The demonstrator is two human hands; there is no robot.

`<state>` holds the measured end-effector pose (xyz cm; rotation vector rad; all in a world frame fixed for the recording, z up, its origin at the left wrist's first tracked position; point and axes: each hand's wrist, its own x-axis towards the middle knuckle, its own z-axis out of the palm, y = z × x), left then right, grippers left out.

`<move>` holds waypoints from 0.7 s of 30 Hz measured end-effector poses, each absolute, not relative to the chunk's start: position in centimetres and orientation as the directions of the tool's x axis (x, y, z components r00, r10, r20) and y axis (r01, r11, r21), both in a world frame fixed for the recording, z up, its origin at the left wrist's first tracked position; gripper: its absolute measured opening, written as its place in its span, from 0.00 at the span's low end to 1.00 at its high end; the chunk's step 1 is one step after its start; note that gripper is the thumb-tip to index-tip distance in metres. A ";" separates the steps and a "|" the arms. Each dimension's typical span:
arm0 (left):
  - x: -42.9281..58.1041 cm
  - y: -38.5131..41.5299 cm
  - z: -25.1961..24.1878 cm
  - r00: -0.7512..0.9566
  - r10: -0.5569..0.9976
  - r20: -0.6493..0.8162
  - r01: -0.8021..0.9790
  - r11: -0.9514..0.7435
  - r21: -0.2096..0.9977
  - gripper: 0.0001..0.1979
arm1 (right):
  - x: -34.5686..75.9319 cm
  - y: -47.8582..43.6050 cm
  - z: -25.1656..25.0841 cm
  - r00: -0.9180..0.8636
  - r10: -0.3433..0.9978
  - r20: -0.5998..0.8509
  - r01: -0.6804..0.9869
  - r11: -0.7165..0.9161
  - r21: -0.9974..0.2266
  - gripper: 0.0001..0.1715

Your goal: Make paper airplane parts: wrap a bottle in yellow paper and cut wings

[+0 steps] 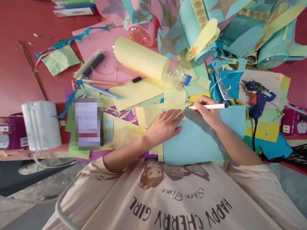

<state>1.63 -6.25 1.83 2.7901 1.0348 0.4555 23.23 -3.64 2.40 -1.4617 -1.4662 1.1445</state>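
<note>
Right hand (208,113) is clamping a white pen (209,106), tip pointing left onto yellow paper (173,99); left hand (165,126), flat and open, is pressing it.

bare red table (19,70) lies open far left; ahead a yellow-wrapped bottle (144,59) blocks the way, while a glue gun (260,100) and scissors (222,88) crowd beside the right hand (208,113).

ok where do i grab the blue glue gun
Probably the handle, from the near side: the glue gun lies on its side with the handle pointing toward you and the cord trailing off it. The right hand, holding the pen, is nearest.
</note>
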 end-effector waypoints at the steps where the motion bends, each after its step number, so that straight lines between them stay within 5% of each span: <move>1: 1.6 -6.2 1.8 0.719 0.653 0.237 0.615 -0.757 0.219 0.16 | 23.2 -3.6 2.4 -0.063 0.995 -0.075 0.323 -0.051 -0.945 0.20; 21: 1.6 -6.3 1.7 0.712 0.675 0.193 0.607 -0.730 0.314 0.17 | 23.2 -3.6 2.2 -0.088 0.995 -0.036 0.404 0.002 -0.915 0.22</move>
